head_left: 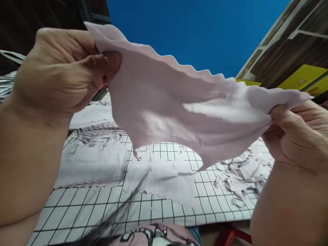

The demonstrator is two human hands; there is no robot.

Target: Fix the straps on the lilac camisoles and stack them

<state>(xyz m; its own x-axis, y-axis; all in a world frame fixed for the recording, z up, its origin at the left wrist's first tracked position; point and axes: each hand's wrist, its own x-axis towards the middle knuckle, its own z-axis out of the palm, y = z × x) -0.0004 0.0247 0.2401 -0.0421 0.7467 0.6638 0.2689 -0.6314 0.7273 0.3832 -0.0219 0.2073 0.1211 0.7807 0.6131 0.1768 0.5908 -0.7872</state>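
Note:
A pale pink fabric piece [164,102] with a scalloped upper edge and a curved cut-out below is stretched in the air above the table. My left hand [64,68] pinches its upper left corner between thumb and fingers. At the other end, my right hand [299,130] grips the fabric's right side, lower than the left. Beneath it, another pale piece with a wavy edge [164,182] lies flat on the grid-patterned table covering [102,200]. The fabric hides part of the table behind it.
Stacks of similar pale pieces [89,164] lie on the left of the table. A heap of small fabric scraps [246,171] is at the right. Yellow boxes or panels [302,80] show at the far right, and a red stool-like frame [233,234] stands below the table edge.

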